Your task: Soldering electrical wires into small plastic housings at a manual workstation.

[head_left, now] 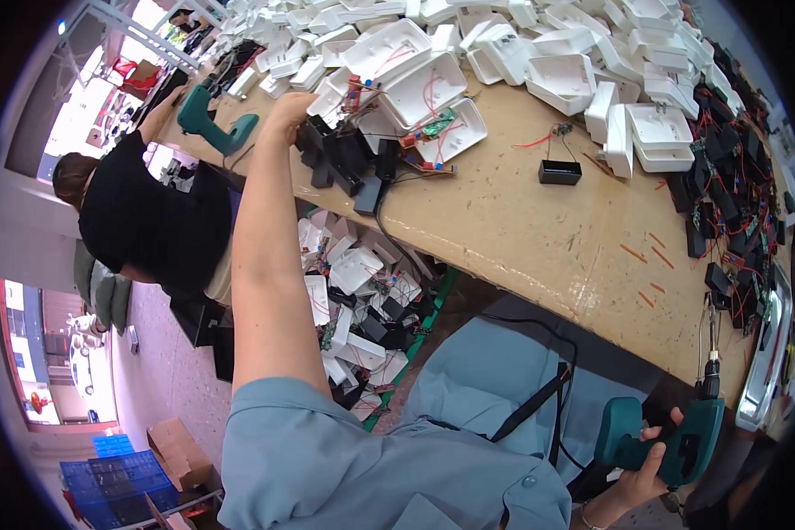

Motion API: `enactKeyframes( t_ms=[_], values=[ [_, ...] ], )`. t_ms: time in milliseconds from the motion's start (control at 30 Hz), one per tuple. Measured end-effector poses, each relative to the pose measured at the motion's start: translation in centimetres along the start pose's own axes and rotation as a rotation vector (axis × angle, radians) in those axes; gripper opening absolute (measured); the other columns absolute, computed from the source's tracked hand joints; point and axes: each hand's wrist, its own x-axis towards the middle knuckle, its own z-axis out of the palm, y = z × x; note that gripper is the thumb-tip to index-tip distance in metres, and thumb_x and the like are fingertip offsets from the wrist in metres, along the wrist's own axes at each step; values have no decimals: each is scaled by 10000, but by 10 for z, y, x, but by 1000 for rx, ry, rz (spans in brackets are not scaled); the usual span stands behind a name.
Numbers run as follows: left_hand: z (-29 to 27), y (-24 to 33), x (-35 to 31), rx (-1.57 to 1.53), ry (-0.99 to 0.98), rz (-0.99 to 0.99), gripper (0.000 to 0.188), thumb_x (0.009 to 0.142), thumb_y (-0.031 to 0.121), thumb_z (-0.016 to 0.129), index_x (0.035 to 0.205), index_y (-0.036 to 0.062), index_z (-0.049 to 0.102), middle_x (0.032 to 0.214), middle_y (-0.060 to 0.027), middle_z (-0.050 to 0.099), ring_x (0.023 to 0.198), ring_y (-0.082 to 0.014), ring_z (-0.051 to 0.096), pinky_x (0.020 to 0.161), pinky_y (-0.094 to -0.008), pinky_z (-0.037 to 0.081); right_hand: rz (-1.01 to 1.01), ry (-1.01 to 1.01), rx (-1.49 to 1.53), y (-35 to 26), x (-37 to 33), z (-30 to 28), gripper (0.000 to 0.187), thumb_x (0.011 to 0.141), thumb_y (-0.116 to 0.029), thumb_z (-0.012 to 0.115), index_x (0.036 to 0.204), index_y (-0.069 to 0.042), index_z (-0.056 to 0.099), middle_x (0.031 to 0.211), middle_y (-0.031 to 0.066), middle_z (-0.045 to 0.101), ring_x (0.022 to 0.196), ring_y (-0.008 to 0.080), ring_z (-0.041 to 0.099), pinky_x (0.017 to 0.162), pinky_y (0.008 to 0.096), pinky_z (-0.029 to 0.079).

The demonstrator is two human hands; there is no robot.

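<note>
My left arm stretches far across to the back left of the table. There my left hand is closed at the edge of a white plastic housing, its fingertips mostly hidden. Beside it lie black box-shaped parts and white housings with circuit boards and red wires. Low at the right, my right hand grips a green pistol-shaped power screwdriver. Its long bit points up toward the table's near right edge. A second green power tool lies beyond my left arm.
White housings pile up along the back; black parts with wires heap at the right. One black box and thin brown strips lie on the table. Below is a bin of mixed parts. A co-worker sits left.
</note>
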Motion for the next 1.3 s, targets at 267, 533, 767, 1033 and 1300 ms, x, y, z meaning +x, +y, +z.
enactKeyframes(
  t_ms=[267, 533, 767, 1033, 1300],
  values=[
    [-18, 43, -13, 358, 408, 478, 354, 788, 239, 607, 967, -67, 617, 886, -102, 641, 804, -145, 581, 718, -276, 444, -19, -7, 120, 6, 4, 0, 545, 829, -191, 579, 1235, 87, 345, 1176, 230, 479, 773, 142, 536, 663, 262, 467],
    [169, 155, -130, 423, 96, 1178, 250, 836, 155, 571, 1057, 40, 598, 973, -107, 634, 872, -178, 611, 768, -281, 465, -49, -22, 99, 14, 11, 0, 578, 808, -211, 609, 1238, 74, 348, 1153, 241, 493, 751, 155, 546, 663, 252, 459],
    [272, 149, -101, 1127, 10, 1640, 294, 725, 54, 551, 963, 207, 632, 1150, 18, 538, 1113, -174, 458, 877, -395, 360, -42, -41, 125, 9, 9, 0, 580, 801, -201, 612, 1235, 79, 348, 1134, 232, 510, 715, 145, 530, 620, 229, 443],
    [245, 153, -87, 1007, 248, 1477, 107, 739, 89, 564, 840, 89, 597, 823, -64, 578, 812, -192, 558, 744, -370, 416, 2, -17, 208, 19, 7, -12, 536, 829, -168, 584, 1245, 67, 341, 1165, 221, 486, 726, 126, 526, 628, 222, 459],
    [231, 125, -215, -152, -295, 731, 257, 813, 102, 517, 1042, -10, 488, 902, -198, 520, 907, -317, 505, 775, -375, 403, -36, -57, 234, 27, 4, -17, 527, 842, -158, 566, 1250, 76, 327, 1175, 225, 475, 745, 145, 525, 608, 229, 456]
  ],
)
